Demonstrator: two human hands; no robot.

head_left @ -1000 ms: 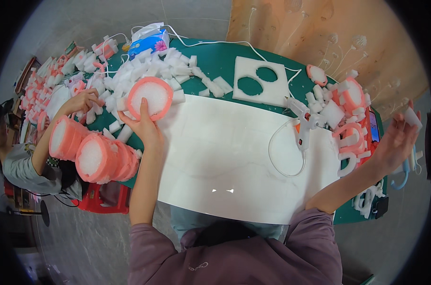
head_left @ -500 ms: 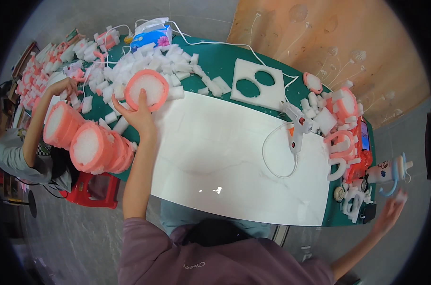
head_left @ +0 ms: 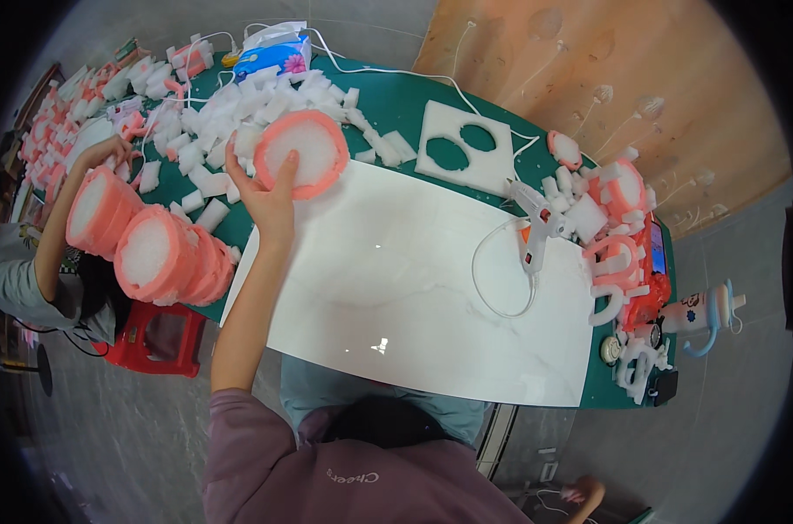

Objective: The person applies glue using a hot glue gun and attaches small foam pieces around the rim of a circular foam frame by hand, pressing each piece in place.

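My left hand (head_left: 270, 205) grips a round foam piece (head_left: 322, 155), white in the middle with a pink rim, its thumb lying across the white face. The piece is raised over the left end of the white glossy board (head_left: 396, 288). Far off to the lower right, away from the table, is my right hand (head_left: 582, 492), small and partly cut off. A thin white cord (head_left: 549, 502) runs beside it; whether its fingers hold anything cannot be made out. A white glue gun (head_left: 536, 223) with a looped cable stands at the board's right side.
Stacked pink-and-white foam rounds (head_left: 156, 258) are at left, near a co-worker's hand (head_left: 108, 153). White foam scraps (head_left: 239, 113) heap behind, by a tissue pack (head_left: 272, 57). A foam sheet with two holes (head_left: 462, 166) lies at the back. A tumbler (head_left: 689, 313) stands right.
My left hand has moved the foam round slightly right. My right hand has swung from beside the table's right end down to the lower right. The whole view has shifted slightly.
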